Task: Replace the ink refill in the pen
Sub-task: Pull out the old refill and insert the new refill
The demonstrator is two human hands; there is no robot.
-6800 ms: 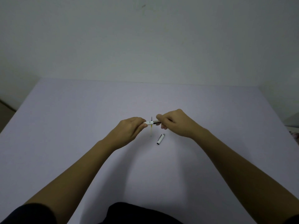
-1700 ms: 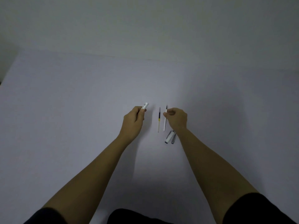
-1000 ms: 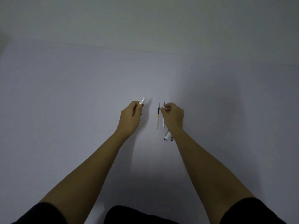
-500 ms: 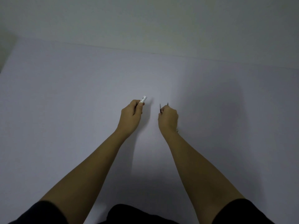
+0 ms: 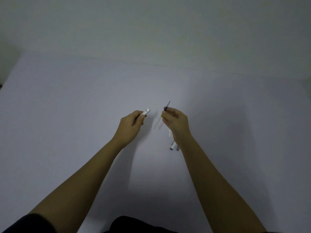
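My left hand [image 5: 132, 126] is closed around the white pen barrel [image 5: 146, 112], whose open end sticks out past my thumb toward the upper right. My right hand [image 5: 176, 122] pinches a thin ink refill [image 5: 158, 122] with a yellow band; it is lifted off the table, tilted and motion-blurred. A second refill lies under that hand, its dark tip [image 5: 168, 103] showing beyond the fingers and its white end [image 5: 169, 133] below the palm. Two small pen parts, a white cap piece [image 5: 173, 146] and a grey piece [image 5: 178, 147], lie on the table beside my right wrist.
The pale lilac table [image 5: 67, 115] spreads wide around both hands. A plain wall [image 5: 151, 27] rises behind its far edge. My dark clothing [image 5: 134, 224] shows at the bottom of the view.
My right hand has picked the yellow-banded refill up off the table and tilted it. The other refill stays lying down. My left hand still holds the barrel in the same place.
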